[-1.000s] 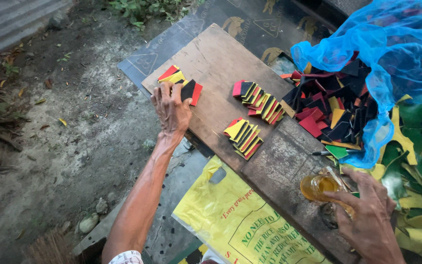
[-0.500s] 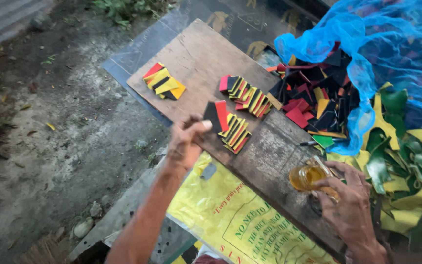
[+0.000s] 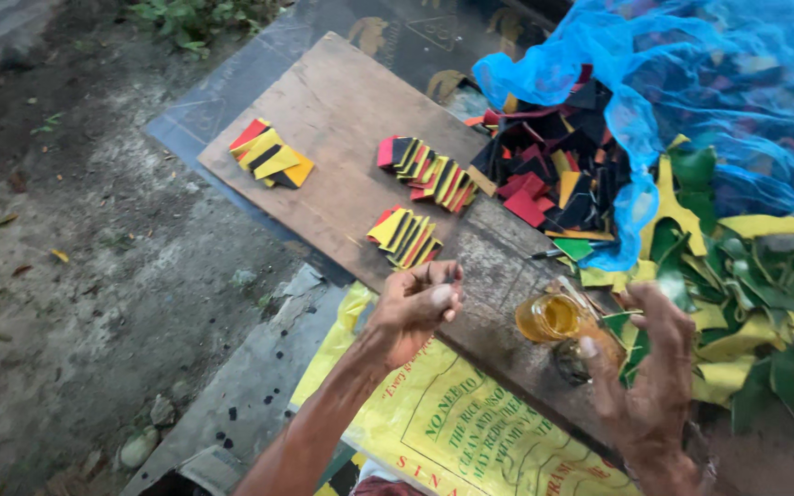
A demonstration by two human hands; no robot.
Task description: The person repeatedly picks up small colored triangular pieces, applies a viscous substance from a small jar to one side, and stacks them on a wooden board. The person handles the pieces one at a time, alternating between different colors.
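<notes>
three chip stacks, one jar
</notes>
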